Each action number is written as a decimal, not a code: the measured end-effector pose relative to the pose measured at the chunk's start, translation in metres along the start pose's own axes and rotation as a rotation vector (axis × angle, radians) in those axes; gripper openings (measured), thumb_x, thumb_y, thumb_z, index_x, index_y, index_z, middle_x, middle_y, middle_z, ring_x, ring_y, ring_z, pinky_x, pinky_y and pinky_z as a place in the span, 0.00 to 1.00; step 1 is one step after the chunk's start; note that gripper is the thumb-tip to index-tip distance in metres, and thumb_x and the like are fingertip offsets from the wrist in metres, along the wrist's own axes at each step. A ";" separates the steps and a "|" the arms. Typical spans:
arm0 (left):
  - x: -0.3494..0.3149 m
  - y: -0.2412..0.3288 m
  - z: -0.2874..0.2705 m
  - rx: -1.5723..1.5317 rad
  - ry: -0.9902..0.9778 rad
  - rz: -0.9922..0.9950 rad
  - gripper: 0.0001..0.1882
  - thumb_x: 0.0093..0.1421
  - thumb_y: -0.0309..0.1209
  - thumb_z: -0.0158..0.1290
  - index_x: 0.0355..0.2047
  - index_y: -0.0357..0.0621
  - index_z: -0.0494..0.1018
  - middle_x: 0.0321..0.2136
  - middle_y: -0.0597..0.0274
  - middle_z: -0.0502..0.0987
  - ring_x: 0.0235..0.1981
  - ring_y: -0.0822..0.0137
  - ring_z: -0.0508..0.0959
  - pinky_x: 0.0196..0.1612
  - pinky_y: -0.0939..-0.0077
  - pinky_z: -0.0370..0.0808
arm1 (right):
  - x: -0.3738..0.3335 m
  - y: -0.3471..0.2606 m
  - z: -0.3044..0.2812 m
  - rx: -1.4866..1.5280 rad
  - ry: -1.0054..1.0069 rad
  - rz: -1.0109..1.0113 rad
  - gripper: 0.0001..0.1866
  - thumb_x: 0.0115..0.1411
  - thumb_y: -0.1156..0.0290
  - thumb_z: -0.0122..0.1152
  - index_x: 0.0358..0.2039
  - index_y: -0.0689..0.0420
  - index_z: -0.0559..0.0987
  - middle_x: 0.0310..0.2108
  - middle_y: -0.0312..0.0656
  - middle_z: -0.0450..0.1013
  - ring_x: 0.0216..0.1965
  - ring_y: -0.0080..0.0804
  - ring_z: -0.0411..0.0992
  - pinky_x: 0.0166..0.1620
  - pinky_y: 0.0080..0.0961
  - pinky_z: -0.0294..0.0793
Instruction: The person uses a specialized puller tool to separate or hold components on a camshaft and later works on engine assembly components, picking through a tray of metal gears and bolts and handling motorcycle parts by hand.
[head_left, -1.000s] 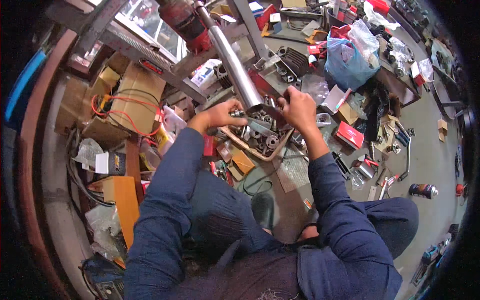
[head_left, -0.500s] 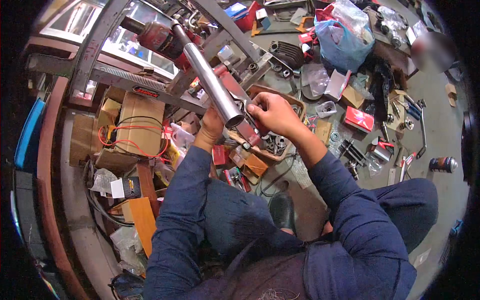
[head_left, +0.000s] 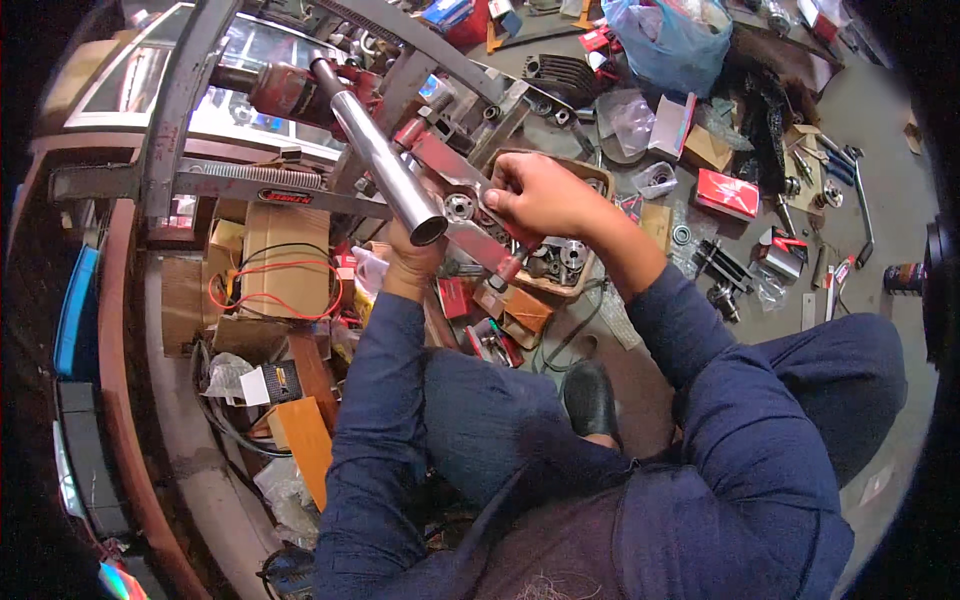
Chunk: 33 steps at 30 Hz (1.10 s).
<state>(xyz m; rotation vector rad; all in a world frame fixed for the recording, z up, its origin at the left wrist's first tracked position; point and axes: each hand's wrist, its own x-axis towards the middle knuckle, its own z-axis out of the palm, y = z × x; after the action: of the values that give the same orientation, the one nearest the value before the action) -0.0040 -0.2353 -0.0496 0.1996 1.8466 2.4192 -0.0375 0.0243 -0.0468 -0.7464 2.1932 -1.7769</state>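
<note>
A shiny metal tube [head_left: 385,165] slants down from the red bottle jack [head_left: 290,92] on a grey press frame [head_left: 165,140], its open end toward me. Beneath that end is my left hand [head_left: 410,262]; the tube and red plate hide its fingers. My right hand [head_left: 545,195] is closed, thumb against curled fingers, by the red metal bar [head_left: 450,165]. Anything in its grip is too small or hidden to make out. Between the hands sits a round metal part [head_left: 459,207] with holes in its face.
A tray of metal parts [head_left: 572,258] stands below my right wrist. Cardboard boxes [head_left: 285,260] with an orange cord are at left. On the floor to the right lie a red-and-white box [head_left: 727,193], a blue plastic bag [head_left: 675,45], tools and a spray can [head_left: 905,279].
The whole view has shifted a little. The round metal part between my hands now shows its face more plainly. My right hand stays closed beside it.
</note>
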 end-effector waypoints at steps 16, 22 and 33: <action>0.002 -0.037 -0.037 0.479 0.280 0.140 0.18 0.65 0.34 0.54 0.50 0.36 0.71 0.44 0.60 0.74 0.43 0.66 0.75 0.46 0.68 0.75 | -0.004 -0.004 0.004 0.076 0.037 -0.018 0.16 0.58 0.62 0.64 0.33 0.63 0.74 0.26 0.50 0.74 0.29 0.42 0.75 0.35 0.36 0.72; 0.002 0.004 0.018 -0.001 0.288 0.012 0.20 0.62 0.41 0.47 0.50 0.43 0.69 0.43 0.61 0.77 0.44 0.65 0.77 0.50 0.67 0.74 | -0.021 -0.032 0.009 -0.296 0.115 -0.202 0.40 0.42 0.36 0.69 0.38 0.61 0.72 0.28 0.54 0.76 0.34 0.55 0.77 0.38 0.47 0.75; 0.013 -0.002 0.015 0.458 0.303 0.280 0.17 0.65 0.37 0.50 0.50 0.42 0.66 0.41 0.63 0.73 0.40 0.68 0.75 0.48 0.74 0.73 | -0.021 -0.019 0.040 -0.412 0.330 -0.220 0.40 0.39 0.45 0.65 0.48 0.62 0.75 0.25 0.51 0.76 0.27 0.50 0.76 0.34 0.41 0.75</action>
<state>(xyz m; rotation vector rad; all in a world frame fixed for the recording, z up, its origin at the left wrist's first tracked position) -0.0143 -0.2180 -0.0473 0.1343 2.6609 2.2448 0.0042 -0.0015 -0.0415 -0.8554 2.8526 -1.6571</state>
